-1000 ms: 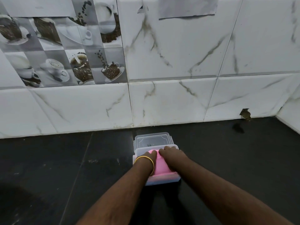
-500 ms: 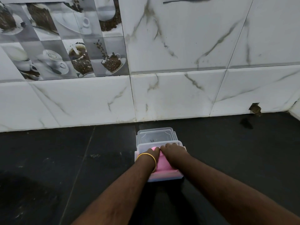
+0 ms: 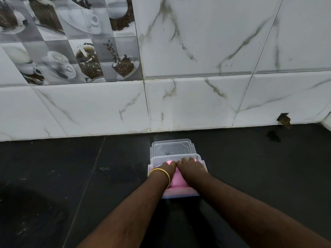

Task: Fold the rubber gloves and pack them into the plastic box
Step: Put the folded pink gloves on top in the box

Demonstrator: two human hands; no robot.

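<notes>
both hands, left hand (image 3: 165, 167) and right hand (image 3: 190, 166), stay pressed flat with fingers curled on the pink rubber gloves (image 3: 176, 181) inside the plastic box (image 3: 180, 194); little has changed, so packing looks nearly done, lid (image 3: 172, 146) waiting behind.

gloves (image 3: 176, 181) in box (image 3: 180, 195) (lid (image 3: 171, 146) behind)

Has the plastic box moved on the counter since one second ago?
No. The box keeps its place against the counter seam and the wall; only the camera shifted.
</notes>
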